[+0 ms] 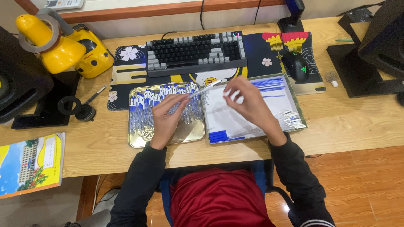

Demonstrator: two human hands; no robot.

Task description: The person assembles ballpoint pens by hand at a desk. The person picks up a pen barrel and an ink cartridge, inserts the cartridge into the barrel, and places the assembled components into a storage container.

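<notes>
A clear-barrelled pen (205, 88) is held above the desk, slanting up to the right, its lower end pinched between the fingertips of the left hand (166, 115). The right hand (248, 98) is raised just to the right of the pen's upper tip, its fingers curled narrowly together near that tip; whether something small is gripped in them cannot be told. Directly beneath the left hand, a gold metal tray (139, 141) is filled with a row of similar blue-and-clear pens (145, 107). Under the right hand lies a white-lined tray (296, 107), in which thin blue refills (269, 83) are stacked beyond the hand, blue caps (219, 135) are gathered at the near left corner, and small clear parts (292, 120) are piled to the hand's right. Beyond both hands a keyboard (195, 52) rests on a patterned desk mat (126, 75), with a black mouse (298, 65) further right. Far to the left of the left hand stands a yellow lamp (63, 46).
</notes>
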